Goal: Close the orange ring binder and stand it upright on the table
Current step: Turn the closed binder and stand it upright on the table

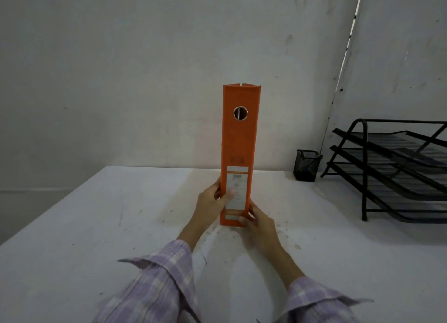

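Observation:
The orange ring binder [239, 139] is closed and stands upright on the white table [96, 226], its spine facing me with a round finger hole near the top and a white label low down. My left hand [212, 201] grips its lower left side, thumb pressed on the label. My right hand [258, 222] holds the bottom right corner, thumb on the spine's foot. The binder's bottom edge rests on the tabletop.
A black mesh pen cup [306, 165] stands at the back right near the wall. Beside it is a black tiered wire letter tray [396, 170]. A pale wall rises right behind the table's far edge.

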